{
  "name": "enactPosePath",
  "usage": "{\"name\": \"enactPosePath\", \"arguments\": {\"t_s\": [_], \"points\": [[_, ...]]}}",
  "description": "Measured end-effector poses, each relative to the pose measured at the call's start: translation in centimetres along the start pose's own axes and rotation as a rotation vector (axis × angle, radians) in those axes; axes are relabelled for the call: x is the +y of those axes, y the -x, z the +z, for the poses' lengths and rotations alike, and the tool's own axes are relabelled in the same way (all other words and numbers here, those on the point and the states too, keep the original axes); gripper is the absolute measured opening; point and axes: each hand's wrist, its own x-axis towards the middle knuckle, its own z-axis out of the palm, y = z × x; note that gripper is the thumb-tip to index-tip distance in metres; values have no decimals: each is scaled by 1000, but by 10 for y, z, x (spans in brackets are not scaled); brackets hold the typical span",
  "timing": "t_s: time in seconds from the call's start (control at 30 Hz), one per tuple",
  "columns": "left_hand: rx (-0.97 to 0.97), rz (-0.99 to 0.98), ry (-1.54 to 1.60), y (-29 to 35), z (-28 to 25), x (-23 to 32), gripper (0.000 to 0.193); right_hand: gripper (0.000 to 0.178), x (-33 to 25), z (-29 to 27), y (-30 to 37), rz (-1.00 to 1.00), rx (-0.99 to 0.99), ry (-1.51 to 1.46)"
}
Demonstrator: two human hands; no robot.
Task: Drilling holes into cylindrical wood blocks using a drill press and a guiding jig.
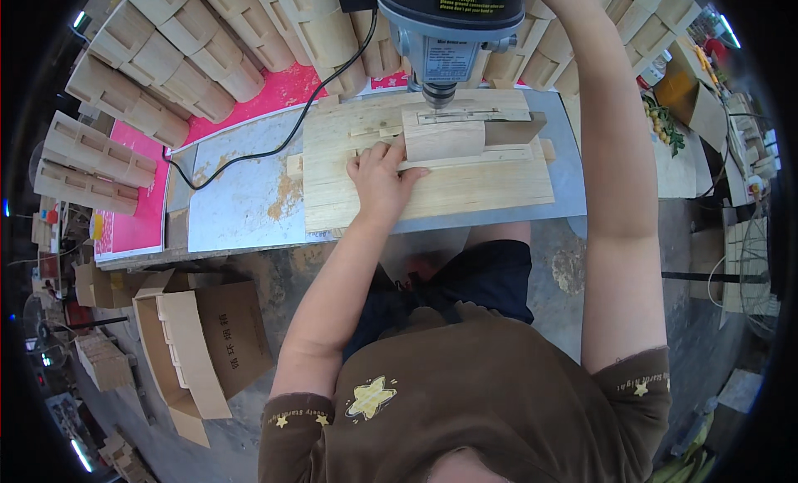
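My left hand (384, 177) rests on the wooden board at the left end of a pale curved wooden piece (445, 140). Its fingers are bent against that end, and the thumb stretches along the near side. The piece sits in a wooden jig (515, 154) on the flat board (490, 190). Just above its far edge, the chuck (438, 94) of a bench drill press (453, 34) points down; whether the bit touches wood I cannot tell. My right forearm (611, 109) reaches up beside the drill press, and my right hand lies beyond the top edge of the picture.
Stacks of similar wooden pieces (195, 55) stand along the back and left of the table (241, 217). A black cable (312, 109) curves over the tabletop left of the board. An opened cardboard box (204, 342) is on the floor at left, with more goods (677, 109) at right.
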Motion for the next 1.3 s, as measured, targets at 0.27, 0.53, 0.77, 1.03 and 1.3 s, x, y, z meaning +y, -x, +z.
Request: {"name": "enactPosePath", "arguments": {"t_s": [0.27,0.53,0.77,1.03,1.3], "points": [[-12,-17,27,3,1,-4,59,36,-45,-57,51,39,-77,-98],[-20,-45,48,4,-1,-9,59,7,-50,-36,156,60,93,-453],[-30,-57,30,3,-5,-6,58,10,-26,16,200,-46,144,-452],[-33,-55,18,4,2,-11,59,7,-26,12,194,-126,169,-440],[-58,-127,89,7,-8,-10,60,35,-44,-21,40,170,70,-313]]}}
